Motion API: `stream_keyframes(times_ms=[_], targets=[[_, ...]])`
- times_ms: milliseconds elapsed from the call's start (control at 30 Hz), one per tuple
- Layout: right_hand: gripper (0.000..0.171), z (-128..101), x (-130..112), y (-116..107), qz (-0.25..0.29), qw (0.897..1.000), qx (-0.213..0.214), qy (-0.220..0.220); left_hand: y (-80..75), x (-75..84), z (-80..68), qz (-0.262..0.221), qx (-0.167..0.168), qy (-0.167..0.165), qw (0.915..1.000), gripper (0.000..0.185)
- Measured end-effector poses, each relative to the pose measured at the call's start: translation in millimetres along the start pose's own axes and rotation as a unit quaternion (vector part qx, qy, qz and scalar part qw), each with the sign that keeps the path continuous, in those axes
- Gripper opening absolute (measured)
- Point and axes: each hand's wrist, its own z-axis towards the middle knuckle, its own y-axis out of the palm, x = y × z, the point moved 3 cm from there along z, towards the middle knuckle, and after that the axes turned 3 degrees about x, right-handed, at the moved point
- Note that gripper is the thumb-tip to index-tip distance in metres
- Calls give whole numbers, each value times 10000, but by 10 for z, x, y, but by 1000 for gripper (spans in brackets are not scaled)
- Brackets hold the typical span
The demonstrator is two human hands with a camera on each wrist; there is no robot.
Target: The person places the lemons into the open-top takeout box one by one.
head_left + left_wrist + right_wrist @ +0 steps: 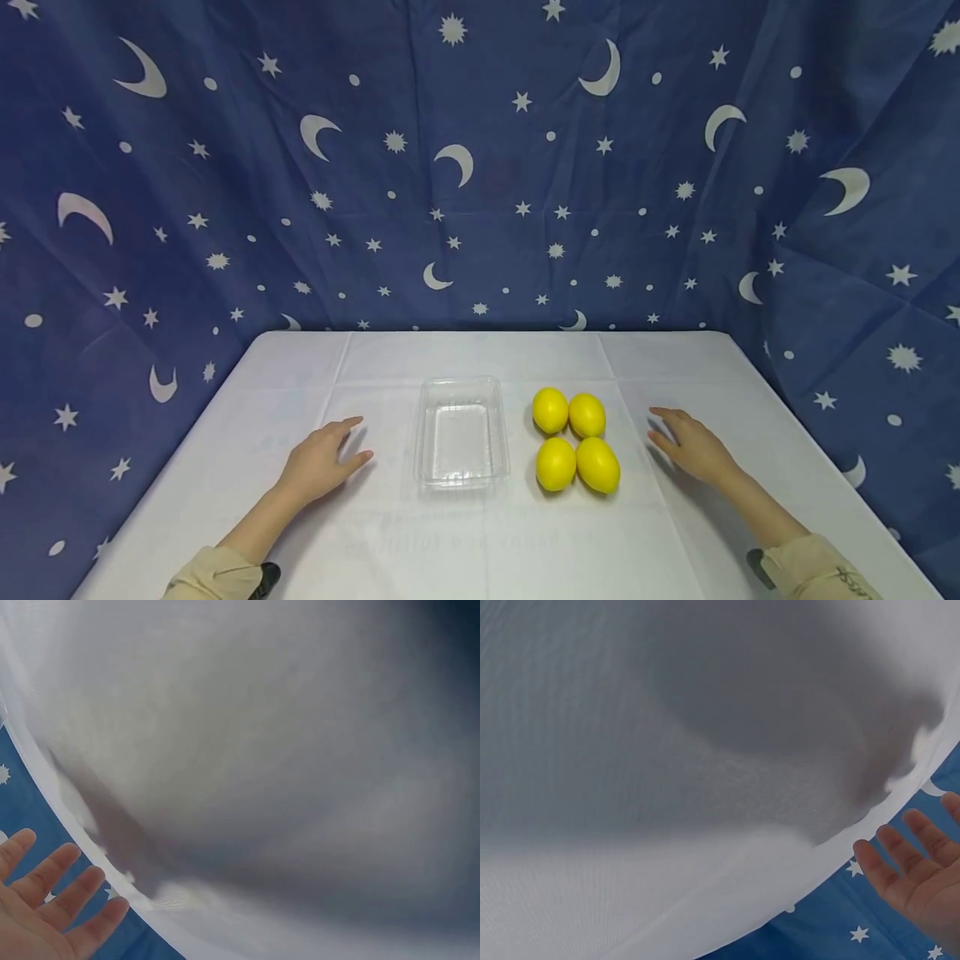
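Observation:
In the head view my left hand [318,461] is over the white table, left of a clear plastic box [462,479], its fingers loosely spread and holding nothing. Several yellow lemons sit close together to the right of the box: two at the back, a left lemon [551,410] and a right lemon [587,415], with a left lemon [556,464] and a larger right lemon [598,465] in front. Beyond them on the right is my right hand [693,446], fingers apart, also without anything in it. Both wrist views show relaxed, slightly spread fingers.
A white cloth [420,558] covers the table, with faint creases and lettering near the front. Behind it and along both sides hangs a dark blue curtain [495,108] printed with moons and stars. Beige sleeves [213,575] end at both wrists.

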Motion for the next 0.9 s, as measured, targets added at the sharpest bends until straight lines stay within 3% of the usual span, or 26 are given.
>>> stream_keyframes(times_ms=[333,633,900], targets=[[39,22,-39,-38,165,9997,-97,182,4,11,55,-289,-8,-65,9996,39],[41,54,-133,-121,675,9970,-193,321,-36,137,114,-723,-10,-96,9973,33],[40,130,-250,-182,987,9948,-144,189,-34,142,190,-1695,-63,-591,9837,34]])
